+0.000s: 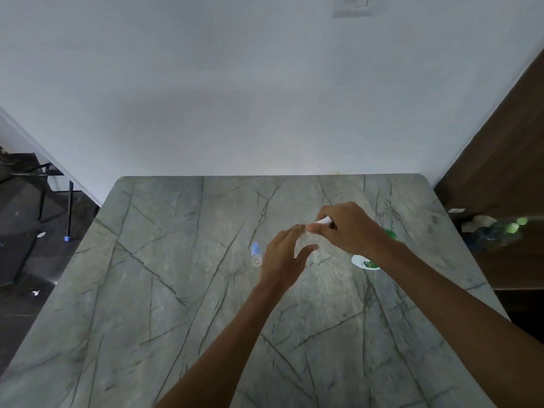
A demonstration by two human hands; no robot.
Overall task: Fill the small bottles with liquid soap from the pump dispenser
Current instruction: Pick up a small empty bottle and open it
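Left hand (282, 257) curls round a clear small bottle (308, 238); right hand (350, 228) pinches its white cylindrical cap (323, 221)

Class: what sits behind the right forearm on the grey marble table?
Part of a green plastic pump dispenser with a white label. The right forearm covers its middle, so its pump and contents cannot be seen.

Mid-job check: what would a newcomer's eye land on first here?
The two hands meet over the middle of the veined table: the right hand pinches a white cap above what seems a clear bottle in the left hand. A blue-capped bottle stands just left of them; the green pump dispenser is half hidden behind the right forearm.
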